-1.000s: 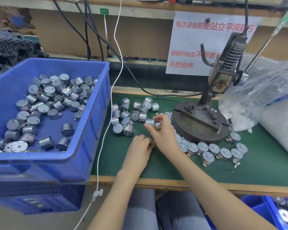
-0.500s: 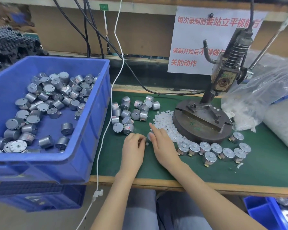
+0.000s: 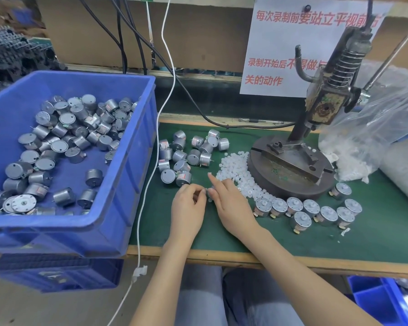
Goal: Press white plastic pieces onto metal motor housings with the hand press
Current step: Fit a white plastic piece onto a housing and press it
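Observation:
My left hand point(image 3: 188, 208) and my right hand point(image 3: 232, 205) meet on the green mat in front of me. Between their fingertips sits a small metal motor housing point(image 3: 208, 193), mostly hidden. My right hand grips it with the index finger stretched forward. My left hand's curled fingers pinch a small white plastic piece point(image 3: 209, 200) against it. A pile of white plastic pieces point(image 3: 236, 168) lies just beyond, next to the hand press's round base point(image 3: 290, 175). Bare motor housings point(image 3: 186, 151) lie behind my hands. A row of motors with white pieces point(image 3: 311, 210) stands right of my right hand.
A blue bin point(image 3: 132, 161) holding several motor housings takes up the left side. The hand press point(image 3: 327, 90) rises at the back right with its lever up. A clear bag of white parts point(image 3: 375, 128) lies far right. A white cable point(image 3: 151, 184) hangs beside the bin.
My right hand lifted a motor housing from the loose group and drew it back toward me. Both hands now meet around it on the mat.

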`<control>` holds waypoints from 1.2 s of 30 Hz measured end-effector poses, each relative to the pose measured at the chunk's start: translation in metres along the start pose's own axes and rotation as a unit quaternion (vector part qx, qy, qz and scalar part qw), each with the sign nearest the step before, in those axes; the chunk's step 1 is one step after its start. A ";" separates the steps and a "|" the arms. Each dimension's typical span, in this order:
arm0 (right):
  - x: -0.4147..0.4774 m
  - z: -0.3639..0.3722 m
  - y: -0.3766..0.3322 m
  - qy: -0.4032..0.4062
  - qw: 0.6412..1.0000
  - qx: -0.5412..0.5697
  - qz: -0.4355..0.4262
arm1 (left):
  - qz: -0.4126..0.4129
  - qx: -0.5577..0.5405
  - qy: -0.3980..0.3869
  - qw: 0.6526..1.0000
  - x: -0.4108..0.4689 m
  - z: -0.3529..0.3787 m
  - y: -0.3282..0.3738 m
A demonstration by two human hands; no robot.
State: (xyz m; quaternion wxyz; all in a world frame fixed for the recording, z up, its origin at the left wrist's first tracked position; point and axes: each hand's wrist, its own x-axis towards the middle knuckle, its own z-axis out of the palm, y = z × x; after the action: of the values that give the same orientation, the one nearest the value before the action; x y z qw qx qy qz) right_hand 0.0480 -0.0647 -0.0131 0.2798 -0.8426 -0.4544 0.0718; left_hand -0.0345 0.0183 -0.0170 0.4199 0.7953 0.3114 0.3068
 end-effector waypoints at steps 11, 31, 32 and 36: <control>0.001 0.004 0.002 -0.001 0.999 -0.034 -0.007 | -0.006 -0.019 0.011 1.000 -0.002 -0.001 0.000; -0.002 0.012 -0.013 0.022 0.991 -0.130 -0.039 | -0.017 -0.003 0.004 1.000 -0.003 -0.004 -0.001; -0.002 0.013 -0.013 0.032 0.989 -0.132 -0.052 | -0.019 0.000 0.002 1.000 -0.003 -0.004 -0.001; 0.002 0.016 -0.007 0.031 0.993 -0.113 -0.021 | -0.015 -0.015 -0.004 1.000 -0.003 -0.004 -0.001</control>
State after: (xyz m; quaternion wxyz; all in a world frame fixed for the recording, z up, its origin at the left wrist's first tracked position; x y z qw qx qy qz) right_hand 0.0377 -0.0535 -0.0221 0.1980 -0.8608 -0.4687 -0.0118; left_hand -0.0395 0.0182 -0.0173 0.4379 0.7853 0.3169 0.3019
